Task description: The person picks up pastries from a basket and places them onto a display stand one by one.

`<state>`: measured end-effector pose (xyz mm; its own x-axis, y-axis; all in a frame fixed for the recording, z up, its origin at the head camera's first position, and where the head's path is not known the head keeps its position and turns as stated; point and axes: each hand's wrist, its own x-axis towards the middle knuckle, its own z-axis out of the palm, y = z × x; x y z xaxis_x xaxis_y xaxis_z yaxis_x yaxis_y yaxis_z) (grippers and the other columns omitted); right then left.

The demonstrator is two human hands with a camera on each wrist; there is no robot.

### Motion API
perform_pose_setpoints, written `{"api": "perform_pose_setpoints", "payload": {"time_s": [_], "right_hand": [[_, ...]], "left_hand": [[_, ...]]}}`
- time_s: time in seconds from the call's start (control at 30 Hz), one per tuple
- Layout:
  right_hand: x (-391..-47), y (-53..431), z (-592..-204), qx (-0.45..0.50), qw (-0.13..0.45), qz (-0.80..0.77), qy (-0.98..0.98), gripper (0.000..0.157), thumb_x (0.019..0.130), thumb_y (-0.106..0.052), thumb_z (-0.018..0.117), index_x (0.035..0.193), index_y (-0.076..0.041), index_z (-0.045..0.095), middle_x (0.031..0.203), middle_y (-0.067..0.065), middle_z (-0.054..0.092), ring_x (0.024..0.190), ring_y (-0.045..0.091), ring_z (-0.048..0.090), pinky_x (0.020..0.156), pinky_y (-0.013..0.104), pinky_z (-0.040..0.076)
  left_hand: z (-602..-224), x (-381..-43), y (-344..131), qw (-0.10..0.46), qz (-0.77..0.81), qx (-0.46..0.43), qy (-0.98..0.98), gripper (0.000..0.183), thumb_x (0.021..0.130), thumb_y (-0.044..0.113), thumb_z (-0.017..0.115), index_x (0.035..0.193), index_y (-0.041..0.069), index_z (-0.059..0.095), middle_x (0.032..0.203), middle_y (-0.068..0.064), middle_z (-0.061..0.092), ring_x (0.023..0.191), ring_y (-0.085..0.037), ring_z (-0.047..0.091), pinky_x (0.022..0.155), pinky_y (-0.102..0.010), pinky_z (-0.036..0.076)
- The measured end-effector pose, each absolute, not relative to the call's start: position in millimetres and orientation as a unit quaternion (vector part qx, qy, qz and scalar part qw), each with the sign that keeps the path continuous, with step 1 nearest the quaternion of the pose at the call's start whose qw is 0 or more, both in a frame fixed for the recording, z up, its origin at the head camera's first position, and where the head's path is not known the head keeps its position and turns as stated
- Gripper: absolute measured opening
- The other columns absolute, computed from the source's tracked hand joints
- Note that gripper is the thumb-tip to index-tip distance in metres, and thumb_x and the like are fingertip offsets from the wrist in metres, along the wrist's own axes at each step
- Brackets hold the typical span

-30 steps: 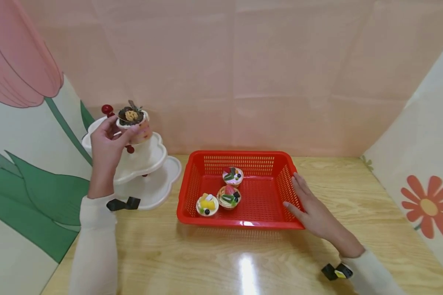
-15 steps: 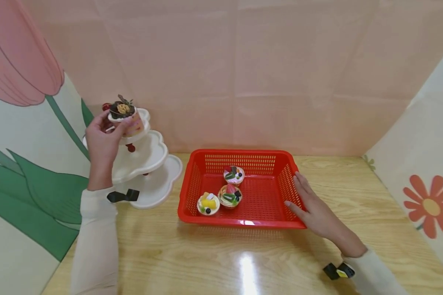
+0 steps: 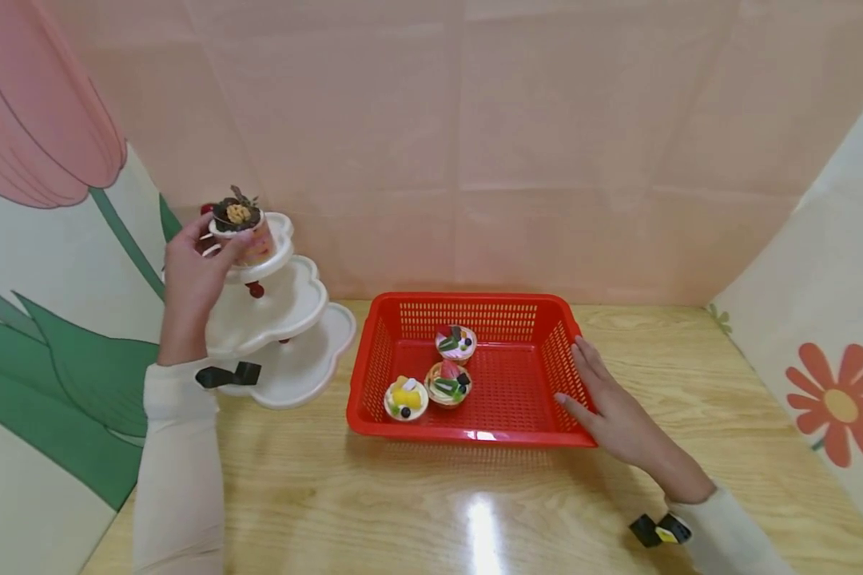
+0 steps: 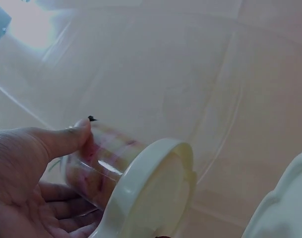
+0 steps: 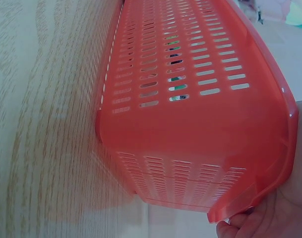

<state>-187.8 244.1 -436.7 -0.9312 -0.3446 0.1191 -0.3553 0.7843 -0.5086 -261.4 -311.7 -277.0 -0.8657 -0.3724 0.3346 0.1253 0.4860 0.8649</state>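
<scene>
My left hand (image 3: 197, 259) grips a clear dessert cup (image 3: 257, 243) between thumb and fingers. Dark crumbs and a walnut top the cup, and pink and yellow layers show through its side. In the left wrist view the base of the cup (image 4: 103, 168) is right at the top tier (image 4: 133, 193) of a white scalloped three-tier stand (image 3: 276, 307). Part of that tier is hidden behind the hand. At the other side, my right hand (image 3: 614, 407) rests with straight fingers on the right rim of a red plastic basket (image 3: 475, 435).
Three small fruit tarts lie in the left half of the basket: a yellow-topped one (image 3: 406, 398), a strawberry one (image 3: 447, 385) and a pink-creamed one (image 3: 455, 343). The stand's lower tiers (image 3: 309, 367) jut out below my left hand. A wall (image 3: 546, 160) rises behind the wooden table (image 3: 331, 495).
My left hand has carried the dessert cup leftward and down onto the stand's top tier, and the forearm has swung slightly left. The right hand stays at the basket rim.
</scene>
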Motion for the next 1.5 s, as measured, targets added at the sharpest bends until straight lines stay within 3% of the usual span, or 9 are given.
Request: {"api": "perform_pose_setpoints", "payload": {"time_s": [0.27, 0.47, 0.7, 0.87, 1.0, 1.2, 1.27, 1.43, 1.5], "right_hand": [[-186.9, 242.9, -436.0, 0.182, 0.008, 0.267, -0.946, 0.085, 0.103, -0.043, 0.057, 0.161, -0.001, 0.010, 0.170, 0.012, -0.001, 0.155, 0.036, 0.003, 0.108, 0.073, 0.029], [-187.5, 242.1, -435.0, 0.180, 0.008, 0.267, -0.947, 0.085, 0.103, -0.042, 0.057, 0.161, -0.001, 0.010, 0.170, 0.012, -0.001, 0.155, 0.037, 0.003, 0.107, 0.073, 0.029], [-188.2, 241.8, -436.8, 0.182, 0.011, 0.266, -0.947, 0.086, 0.102, -0.042, 0.057, 0.161, -0.001, 0.011, 0.170, 0.013, 0.001, 0.155, 0.038, 0.005, 0.105, 0.073, 0.032], [-188.4, 241.6, -437.1, 0.181, 0.008, 0.268, -0.946, 0.086, 0.102, -0.044, 0.057, 0.161, -0.001, 0.012, 0.170, 0.012, 0.000, 0.155, 0.038, 0.004, 0.104, 0.073, 0.033], [-188.3, 241.4, -436.7, 0.180, 0.006, 0.267, -0.947, 0.086, 0.102, -0.046, 0.056, 0.161, -0.001, 0.012, 0.170, 0.012, 0.000, 0.155, 0.037, 0.003, 0.106, 0.073, 0.031], [-187.3, 240.8, -436.8, 0.179, 0.005, 0.266, -0.947, 0.087, 0.102, -0.049, 0.054, 0.161, -0.001, 0.012, 0.170, 0.011, 0.000, 0.155, 0.037, 0.003, 0.106, 0.073, 0.031], [-187.1, 241.0, -436.7, 0.181, 0.007, 0.266, -0.947, 0.086, 0.103, -0.048, 0.055, 0.161, 0.000, 0.012, 0.170, 0.012, 0.000, 0.155, 0.037, 0.003, 0.106, 0.073, 0.031], [-187.7, 240.9, -435.7, 0.182, 0.011, 0.265, -0.947, 0.086, 0.102, -0.045, 0.056, 0.161, -0.001, 0.011, 0.170, 0.013, 0.001, 0.155, 0.038, 0.005, 0.104, 0.073, 0.034], [-187.6, 240.6, -435.2, 0.181, 0.010, 0.265, -0.947, 0.087, 0.102, -0.046, 0.056, 0.161, -0.001, 0.011, 0.170, 0.013, 0.001, 0.154, 0.039, 0.006, 0.103, 0.073, 0.035]], "left_hand": [[-273.5, -263.7, -323.7, 0.207, -0.488, 0.069, -0.845, 0.069, 0.095, 0.043, 0.069, 0.150, 0.007, 0.049, 0.136, -0.012, 0.060, 0.113, -0.009, 0.056, 0.091, -0.018, 0.045], [-270.3, -264.1, -330.0, 0.163, -0.474, 0.051, -0.864, 0.074, 0.096, 0.040, 0.068, 0.155, 0.005, 0.039, 0.150, -0.018, 0.050, 0.133, -0.023, 0.052, 0.107, -0.026, 0.045], [-267.7, -264.0, -338.2, 0.109, -0.480, 0.010, -0.870, 0.075, 0.101, 0.035, 0.062, 0.158, 0.000, 0.028, 0.155, -0.022, 0.042, 0.140, -0.027, 0.046, 0.104, -0.021, 0.044], [-267.0, -265.9, -341.4, 0.091, -0.487, 0.010, -0.868, 0.083, 0.100, 0.037, 0.063, 0.160, 0.001, 0.020, 0.158, -0.020, 0.036, 0.143, -0.030, 0.041, 0.110, -0.029, 0.040], [-269.2, -264.6, -340.9, 0.109, -0.472, 0.029, -0.874, 0.085, 0.096, 0.042, 0.068, 0.159, 0.002, 0.028, 0.155, -0.020, 0.042, 0.139, -0.031, 0.047, 0.109, -0.032, 0.043], [-273.7, -259.9, -340.8, 0.147, -0.439, 0.045, -0.885, 0.078, 0.090, 0.052, 0.070, 0.150, 0.007, 0.049, 0.139, -0.016, 0.056, 0.113, -0.015, 0.058, 0.086, -0.013, 0.049], [-274.0, -259.1, -341.8, 0.145, -0.437, 0.050, -0.886, 0.080, 0.089, 0.054, 0.070, 0.151, 0.008, 0.048, 0.141, -0.016, 0.056, 0.116, -0.017, 0.058, 0.092, -0.018, 0.050], [-272.8, -259.2, -344.7, 0.133, -0.435, 0.058, -0.889, 0.083, 0.088, 0.057, 0.069, 0.152, 0.009, 0.046, 0.144, -0.017, 0.056, 0.122, -0.020, 0.056, 0.092, -0.017, 0.051], [-272.8, -259.4, -345.6, 0.135, -0.433, 0.055, -0.889, 0.079, 0.089, 0.056, 0.069, 0.151, 0.010, 0.049, 0.142, -0.015, 0.056, 0.118, -0.017, 0.057, 0.083, -0.010, 0.049]]}}
